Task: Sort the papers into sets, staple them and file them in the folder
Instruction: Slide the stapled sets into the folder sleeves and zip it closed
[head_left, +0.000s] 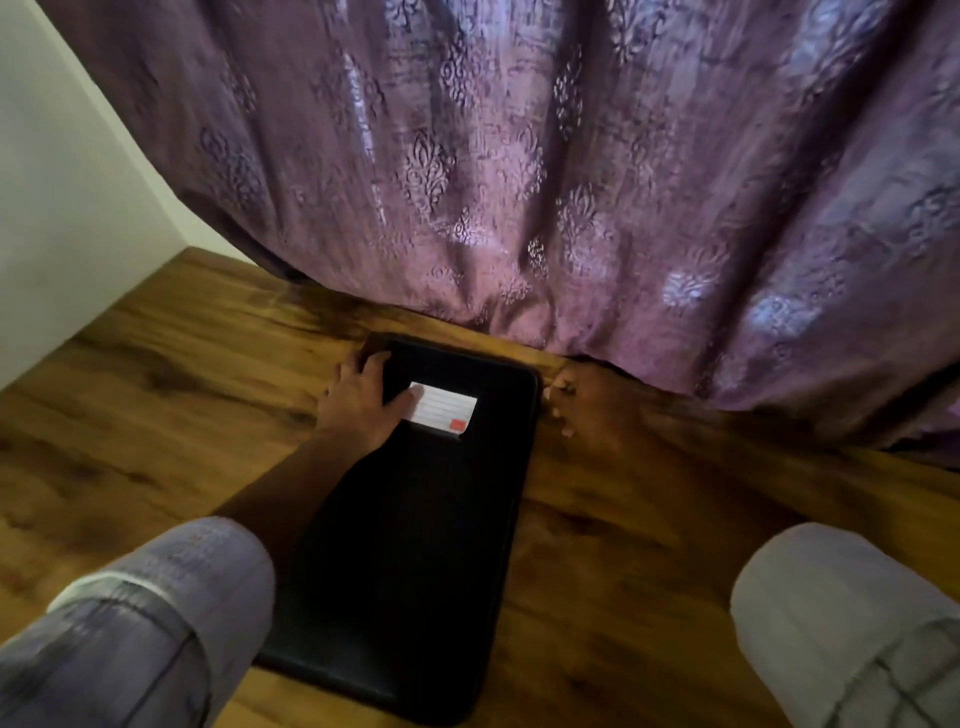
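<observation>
Where the wooden tabletop (649, 545) met the purple patterned curtain (519, 156), a closed black folder (415, 545) was found lying flat, its long side running away from the wearer. A white label (444, 410) with a small red square was seen on the cover near the far end. The far left corner was gripped by the left hand (358, 402), fingers curled over the edge, thumb laid at the label's left edge. The right hand (582, 405) was recorded just beside the far right edge; being blurred, its grip could not be told. On both forearms rolled pale sleeves (156, 613) were noted.
</observation>
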